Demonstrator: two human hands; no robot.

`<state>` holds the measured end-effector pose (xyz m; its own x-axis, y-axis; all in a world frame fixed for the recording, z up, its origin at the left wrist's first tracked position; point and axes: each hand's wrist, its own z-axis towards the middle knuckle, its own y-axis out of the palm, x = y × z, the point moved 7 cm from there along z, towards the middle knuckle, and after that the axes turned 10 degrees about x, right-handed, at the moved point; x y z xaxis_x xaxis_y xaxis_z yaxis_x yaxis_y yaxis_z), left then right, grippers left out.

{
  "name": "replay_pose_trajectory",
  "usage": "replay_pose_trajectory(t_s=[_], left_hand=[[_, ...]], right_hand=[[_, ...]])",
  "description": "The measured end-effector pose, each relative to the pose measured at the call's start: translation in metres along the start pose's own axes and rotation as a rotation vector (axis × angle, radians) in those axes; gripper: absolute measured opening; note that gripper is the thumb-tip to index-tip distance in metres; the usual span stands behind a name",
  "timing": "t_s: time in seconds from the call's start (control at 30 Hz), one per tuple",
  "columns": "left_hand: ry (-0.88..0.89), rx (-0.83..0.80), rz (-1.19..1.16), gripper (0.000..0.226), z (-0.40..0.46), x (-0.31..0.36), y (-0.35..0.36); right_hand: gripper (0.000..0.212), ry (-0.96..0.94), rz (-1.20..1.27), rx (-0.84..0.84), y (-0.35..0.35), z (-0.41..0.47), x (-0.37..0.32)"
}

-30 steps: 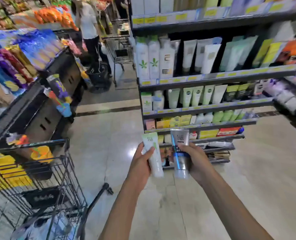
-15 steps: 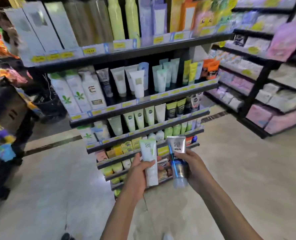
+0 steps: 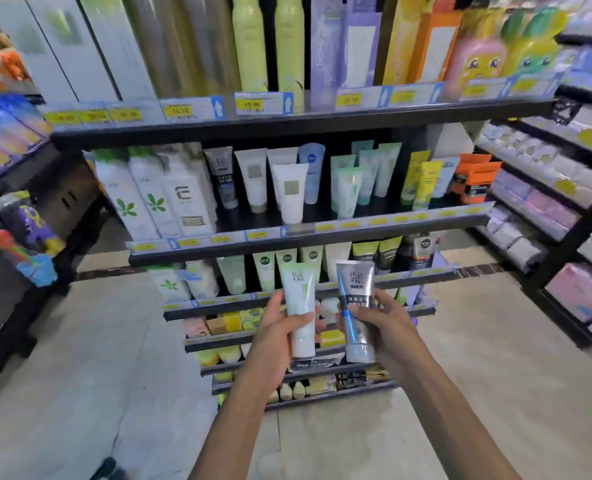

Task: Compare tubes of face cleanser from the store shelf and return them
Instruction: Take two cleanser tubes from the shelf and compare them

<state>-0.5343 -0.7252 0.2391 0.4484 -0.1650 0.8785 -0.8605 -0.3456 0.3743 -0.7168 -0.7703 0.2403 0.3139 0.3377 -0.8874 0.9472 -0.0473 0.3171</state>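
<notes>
My left hand (image 3: 276, 336) grips a white and pale green cleanser tube (image 3: 299, 306), cap end down. Beside it, my right hand (image 3: 388, 327) grips a silver and blue tube marked MEN (image 3: 355, 310), also cap down. Both tubes stand upright side by side, close together, in front of the black store shelf (image 3: 322, 237). That shelf's second and third tiers carry several more cleanser tubes standing on their caps. A similar silver tube (image 3: 223, 176) stands on the second tier.
Tall boxes and yellow-green bottles (image 3: 251, 43) fill the top tier. White cartons with green leaves (image 3: 142, 195) sit at the left of the second tier. Another black rack with pink and white packs (image 3: 543, 209) runs along the right. A snack display (image 3: 14, 216) stands at the left.
The view has swung right and closer to the shelf; the trolley and the shopper have left the frame. Both hands keep holding the tubes side by side, now raised before the third tier.
</notes>
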Motion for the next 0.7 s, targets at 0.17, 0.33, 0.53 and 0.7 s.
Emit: replay_pose_trajectory(t_s=[0.17, 0.33, 0.53, 0.7], left_hand=[[0.012, 0.135, -0.045, 0.056, 0.010, 0.011, -0.018], [0.045, 0.285, -0.141, 0.063, 0.011, 0.023, -0.045], [0.104, 0.366, -0.197, 0.057, 0.011, 0.038, -0.081], [0.109, 0.329, -0.165, 0.053, 0.021, 0.049, -0.106]], right_hand=[[0.066, 0.027, -0.054, -0.143, 0.049, 0.035, -0.010], [0.042, -0.009, -0.088, -0.302, 0.116, 0.053, -0.025], [0.037, -0.178, -0.162, -0.355, 0.200, 0.074, -0.045], [0.040, -0.294, -0.178, -0.305, 0.256, 0.099, -0.064]])
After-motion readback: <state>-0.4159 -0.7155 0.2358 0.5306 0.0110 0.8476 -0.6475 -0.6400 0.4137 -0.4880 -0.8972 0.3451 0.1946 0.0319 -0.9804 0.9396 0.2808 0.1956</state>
